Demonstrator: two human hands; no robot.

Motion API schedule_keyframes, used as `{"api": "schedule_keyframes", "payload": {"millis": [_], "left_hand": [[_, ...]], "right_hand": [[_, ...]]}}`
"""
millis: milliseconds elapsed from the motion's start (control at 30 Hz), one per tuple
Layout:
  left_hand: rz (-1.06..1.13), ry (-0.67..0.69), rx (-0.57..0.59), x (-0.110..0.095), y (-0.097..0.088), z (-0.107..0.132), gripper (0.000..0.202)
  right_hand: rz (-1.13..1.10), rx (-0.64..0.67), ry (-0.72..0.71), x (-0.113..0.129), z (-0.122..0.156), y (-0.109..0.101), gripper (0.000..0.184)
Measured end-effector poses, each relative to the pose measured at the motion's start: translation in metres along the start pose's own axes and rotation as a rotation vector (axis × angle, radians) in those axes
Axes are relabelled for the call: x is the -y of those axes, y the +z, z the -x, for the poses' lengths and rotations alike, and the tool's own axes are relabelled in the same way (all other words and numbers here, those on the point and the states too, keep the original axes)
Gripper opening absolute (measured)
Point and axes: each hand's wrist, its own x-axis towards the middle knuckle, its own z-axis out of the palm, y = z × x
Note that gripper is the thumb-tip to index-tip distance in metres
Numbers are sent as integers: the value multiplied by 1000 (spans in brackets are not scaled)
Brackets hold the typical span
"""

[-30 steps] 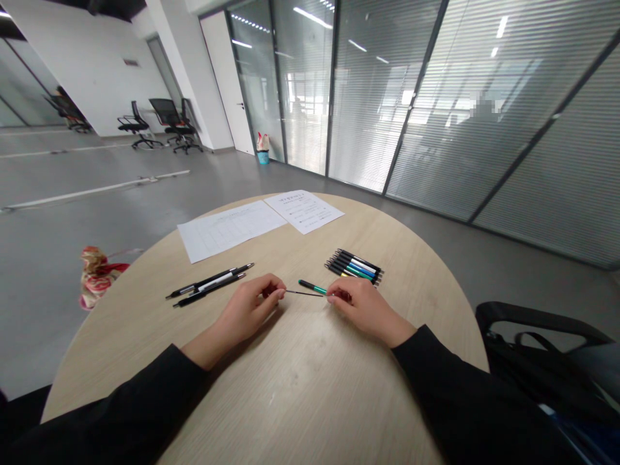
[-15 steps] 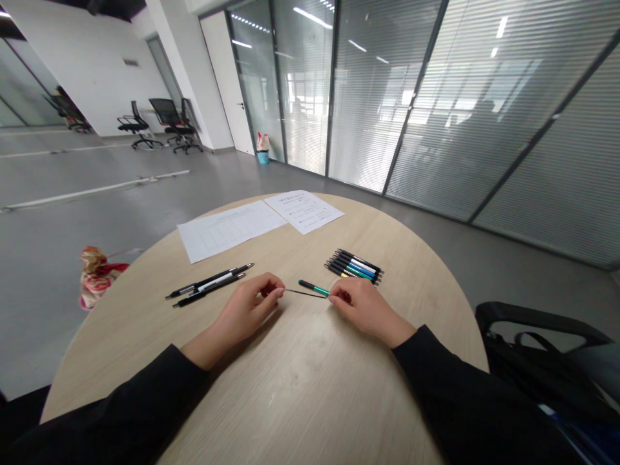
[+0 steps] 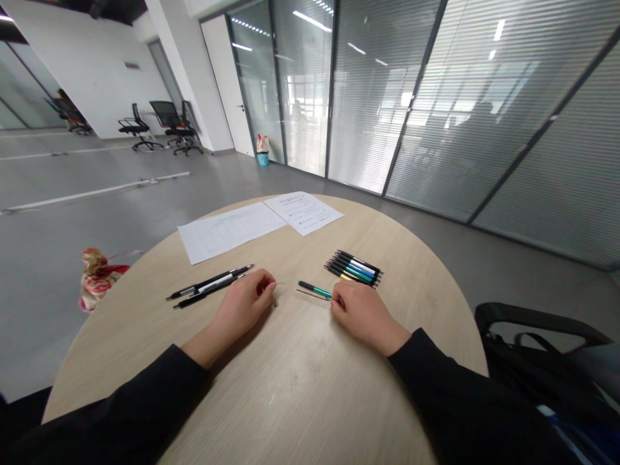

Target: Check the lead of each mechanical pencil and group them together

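Pinched in my right hand is a thin dark pen refill that points left. Just behind it a green pen barrel with a black grip lies on the table, its right end hidden by my fingers. My left hand is closed in a pinch; a fine pale sliver shows at the fingertips, too small to name. Under that thumb is a tiny dark bit. Several black pens lie to the left, partly behind my left hand. Beyond my right hand is a row of several pens with coloured bands.
Two printed sheets lie at the far side of the round wooden table. A black chair with a bag stands close on the right. On the floor at left is a red patterned bundle. Blinds-covered glass walls stand beyond.
The thin rod spanned both hands before; now my hands are apart, and the refill stays in my right hand. My left hand has drawn slightly left, a small sliver at its fingertips.
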Motion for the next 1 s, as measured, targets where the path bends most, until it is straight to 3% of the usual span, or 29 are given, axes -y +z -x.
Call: {"api": "schedule_keyframes", "payload": {"millis": [433,1000], "left_hand": [[-192,-40,153,9,7,-3,16],[-197,25,163,15,6,1,12]], "right_hand": [[148,86,11,9,4,10,14],[154,56,-9,13,6,16,13]]}}
